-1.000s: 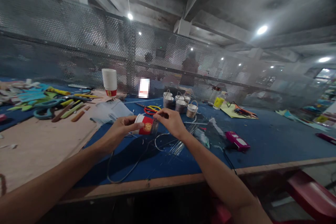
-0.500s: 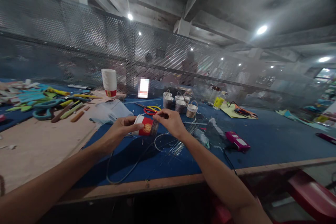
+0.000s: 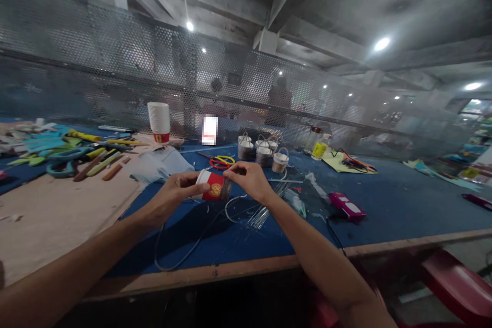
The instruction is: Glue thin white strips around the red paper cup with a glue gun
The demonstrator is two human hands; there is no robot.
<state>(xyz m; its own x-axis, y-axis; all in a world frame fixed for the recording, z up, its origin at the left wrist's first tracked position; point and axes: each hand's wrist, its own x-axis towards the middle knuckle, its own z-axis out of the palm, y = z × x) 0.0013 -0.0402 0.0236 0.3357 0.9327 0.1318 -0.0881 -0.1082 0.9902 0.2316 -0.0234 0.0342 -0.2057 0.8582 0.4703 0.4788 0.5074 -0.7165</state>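
My left hand is closed round a red and white paper cup, tipped on its side above the blue table. Grey-brown cord is wound round the cup's right end. There the thumb and fingers of my right hand pinch together against the wrapped edge; what lies between the fingertips is too small to make out, perhaps hidden. A long loose cord loops over the tabletop below the cup. Just behind my hands lie red-and-yellow-handled scissors.
Several small cord-wrapped buckets with handles stand behind my right hand. Stacked paper cups rise at back left, near tools and a pale cloth. Thin wires and a magenta device lie to the right.
Both hands keep nearly the same hold on the cup. The right fingertips have shifted very slightly at its wrapped end, and the view has moved a little.
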